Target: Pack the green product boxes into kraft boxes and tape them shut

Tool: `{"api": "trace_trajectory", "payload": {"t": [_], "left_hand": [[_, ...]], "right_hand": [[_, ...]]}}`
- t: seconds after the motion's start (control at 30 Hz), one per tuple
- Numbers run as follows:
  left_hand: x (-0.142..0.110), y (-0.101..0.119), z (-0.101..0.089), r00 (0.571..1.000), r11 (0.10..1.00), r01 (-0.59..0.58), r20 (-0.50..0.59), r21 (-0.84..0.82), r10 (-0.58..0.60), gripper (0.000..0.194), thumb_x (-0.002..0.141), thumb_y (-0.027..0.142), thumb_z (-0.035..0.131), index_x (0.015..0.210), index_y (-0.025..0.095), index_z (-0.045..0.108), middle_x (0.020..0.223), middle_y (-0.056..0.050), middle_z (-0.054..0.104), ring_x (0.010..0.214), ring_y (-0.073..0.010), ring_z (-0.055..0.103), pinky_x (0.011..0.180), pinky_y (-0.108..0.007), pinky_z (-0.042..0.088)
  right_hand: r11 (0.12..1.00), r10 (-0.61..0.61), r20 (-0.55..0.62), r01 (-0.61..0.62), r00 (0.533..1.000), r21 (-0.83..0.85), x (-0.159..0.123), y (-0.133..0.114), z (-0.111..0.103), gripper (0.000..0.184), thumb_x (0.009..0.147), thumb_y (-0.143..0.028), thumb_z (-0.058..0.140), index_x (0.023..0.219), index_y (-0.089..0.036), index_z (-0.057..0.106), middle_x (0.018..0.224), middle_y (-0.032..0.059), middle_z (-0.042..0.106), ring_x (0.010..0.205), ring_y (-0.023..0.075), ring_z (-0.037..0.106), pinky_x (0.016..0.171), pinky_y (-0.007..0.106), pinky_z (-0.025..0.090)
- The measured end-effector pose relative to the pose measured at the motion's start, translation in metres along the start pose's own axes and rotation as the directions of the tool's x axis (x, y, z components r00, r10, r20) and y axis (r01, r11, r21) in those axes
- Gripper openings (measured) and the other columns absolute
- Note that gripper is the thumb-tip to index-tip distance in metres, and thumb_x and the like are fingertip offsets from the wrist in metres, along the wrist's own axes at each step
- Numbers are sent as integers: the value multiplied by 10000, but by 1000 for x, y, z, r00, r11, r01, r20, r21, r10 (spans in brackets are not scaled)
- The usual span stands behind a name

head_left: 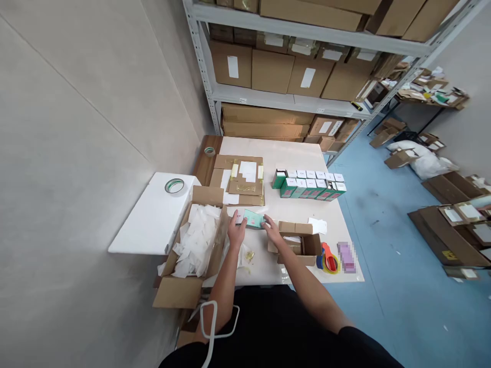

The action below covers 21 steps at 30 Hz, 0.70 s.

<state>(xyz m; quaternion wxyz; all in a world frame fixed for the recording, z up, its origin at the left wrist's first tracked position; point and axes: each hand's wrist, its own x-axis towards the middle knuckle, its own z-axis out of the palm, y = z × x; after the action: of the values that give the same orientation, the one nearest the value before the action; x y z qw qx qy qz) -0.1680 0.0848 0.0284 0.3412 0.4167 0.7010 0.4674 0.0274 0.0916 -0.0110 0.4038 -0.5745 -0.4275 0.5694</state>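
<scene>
Between my two hands is a small green and white box [253,219], held low over the white table. My left hand [237,230] grips its white left end, fingers wrapped round it. At the box's right end, my right hand [271,230] has its fingers closed on the edge. To the right, below my right forearm, stands an open cardboard carton [311,245] with some brown and white pieces inside. Behind it, two rows of similar green and white boxes [310,188] stand close together. A bit of clear plastic [245,255] lies near my left forearm.
Left of me, an open carton [215,196] is heaped with white paper scraps [197,240]. Flattened cardboard [245,189] lies at the table's back left. A red tape dispenser [328,257] sits front right. Shelving with cartons [272,70] rises behind; tape rolls [174,185] lie left.
</scene>
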Motion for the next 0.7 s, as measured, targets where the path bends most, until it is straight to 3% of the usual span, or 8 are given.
{"api": "trace_trajectory", "payload": {"t": [0.13,0.27,0.4,0.47,0.57,0.7], "left_hand": [[-6,31,4,998,990,22,60,-137,-14,579,937,467,671,1479,273,607,1464,-87,632,1349,-293,587,1122,-401,490],[-22,43,32,964,956,111,264,-273,-37,632,1010,554,534,1573,270,493,1614,-68,502,1397,-296,556,1047,-401,555],[-47,40,70,917,982,23,396,-185,53,606,1036,571,485,1551,253,526,1645,-55,461,1545,-258,385,1256,-396,356],[-61,37,87,876,993,-6,479,-120,63,602,1052,537,465,1583,254,480,1649,-50,455,1555,-244,368,1284,-388,306],[-84,32,105,827,999,-19,561,-34,35,623,1069,448,449,1649,243,357,1628,-61,485,1515,-257,435,1256,-412,355],[-111,23,115,818,998,-33,576,53,-4,626,1060,406,467,1655,256,344,1567,-70,558,1433,-293,532,1188,-431,431]], "right_hand": [[999,20,-165,-13,986,43,-21,-11,-27,816,845,-694,660,1528,-262,549,1627,69,478,1520,300,420,1278,497,296],[996,-5,-284,30,959,81,-48,-30,-61,750,933,-700,552,1549,-273,527,1585,50,535,1471,274,490,1268,445,337],[999,22,-435,-8,900,35,-77,-40,-105,786,932,-686,574,1591,-273,464,1590,50,530,1483,280,475,1235,423,389],[1000,9,-479,-16,878,-10,-93,-37,-125,795,939,-676,566,1612,-276,425,1590,49,528,1492,279,463,1229,422,397],[997,8,-524,-50,851,-66,-116,-24,-146,778,957,-675,526,1615,-274,420,1581,61,535,1482,286,473,1221,426,405],[989,8,-538,-85,843,-118,-134,3,-160,771,978,-678,469,1625,-263,403,1623,68,480,1507,281,439,1234,433,378]]}}
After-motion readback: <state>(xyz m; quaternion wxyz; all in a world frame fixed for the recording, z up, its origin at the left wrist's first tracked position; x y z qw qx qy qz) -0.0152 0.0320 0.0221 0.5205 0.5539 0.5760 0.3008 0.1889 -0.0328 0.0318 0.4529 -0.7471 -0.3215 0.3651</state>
